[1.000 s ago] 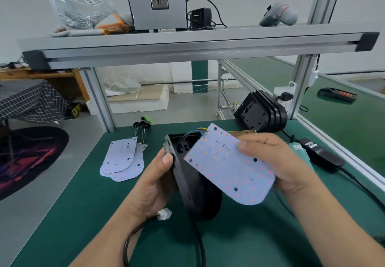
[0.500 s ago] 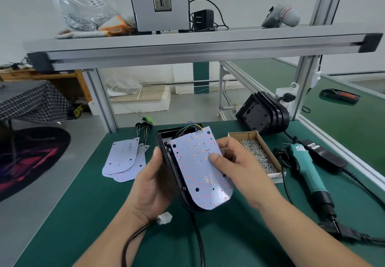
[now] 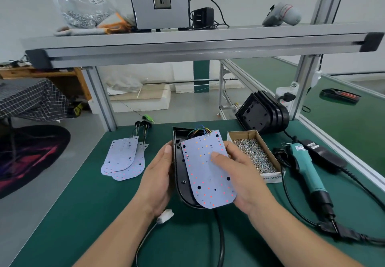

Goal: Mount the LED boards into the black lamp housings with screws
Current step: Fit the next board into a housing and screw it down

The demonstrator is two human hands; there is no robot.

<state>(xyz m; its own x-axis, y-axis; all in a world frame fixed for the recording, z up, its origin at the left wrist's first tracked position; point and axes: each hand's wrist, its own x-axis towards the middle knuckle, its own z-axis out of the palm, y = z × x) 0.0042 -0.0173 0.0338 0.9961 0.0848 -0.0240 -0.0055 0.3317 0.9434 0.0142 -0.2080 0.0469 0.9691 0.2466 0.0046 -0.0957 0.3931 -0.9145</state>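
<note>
The right hand (image 3: 239, 175) pinches the LED board (image 3: 208, 175), skewed lower-right over the black lamp housing (image 3: 178, 170) the left hand (image 3: 157, 177) grips.

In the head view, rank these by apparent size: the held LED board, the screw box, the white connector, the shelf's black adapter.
1. LED board
2. screw box
3. black adapter and white connector look alike; the adapter sits farther off, so unranked.

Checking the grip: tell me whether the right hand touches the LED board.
Touching. Head view shows the right hand with its thumb flat on the LED board, no gap.
</note>
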